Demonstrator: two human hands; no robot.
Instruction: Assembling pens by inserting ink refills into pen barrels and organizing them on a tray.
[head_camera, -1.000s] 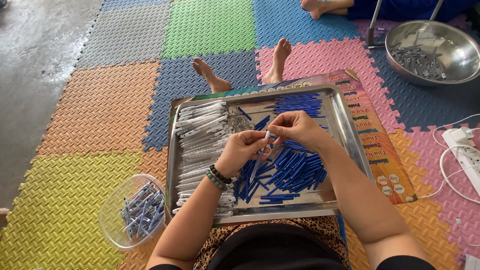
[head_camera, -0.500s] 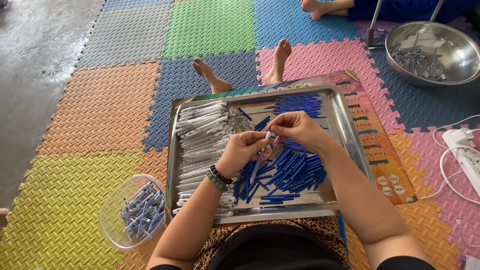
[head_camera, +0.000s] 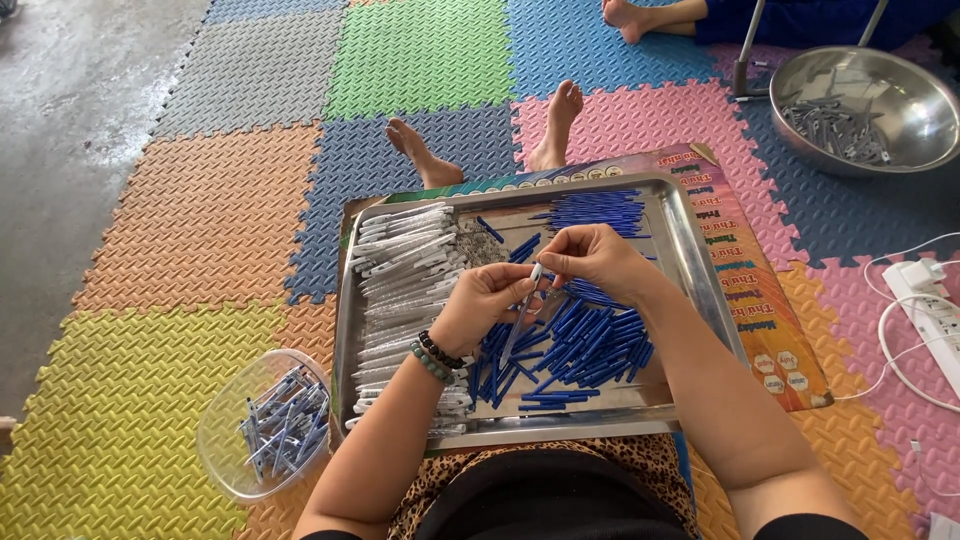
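A steel tray (head_camera: 690, 270) rests on my lap. On its left side lie several white pen barrels (head_camera: 405, 275). Blue pen parts (head_camera: 580, 345) are heaped in its middle and right, with thin blue refills (head_camera: 595, 208) at the far edge. My left hand (head_camera: 485, 305), with bead bracelets at the wrist, grips a pen (head_camera: 522, 310) over the blue heap. My right hand (head_camera: 595, 258) pinches the pen's upper tip. The two hands meet above the tray's centre.
A clear plastic bowl (head_camera: 262, 425) with assembled pens stands on the foam mat at my left. A steel bowl (head_camera: 860, 100) of grey parts sits far right, near another person's foot (head_camera: 630, 15). A white power strip (head_camera: 920, 300) and cable lie at right. My bare feet (head_camera: 555, 120) stretch past the tray.
Both hands stay over the tray's centre; the fingers shift only slightly on the pen.
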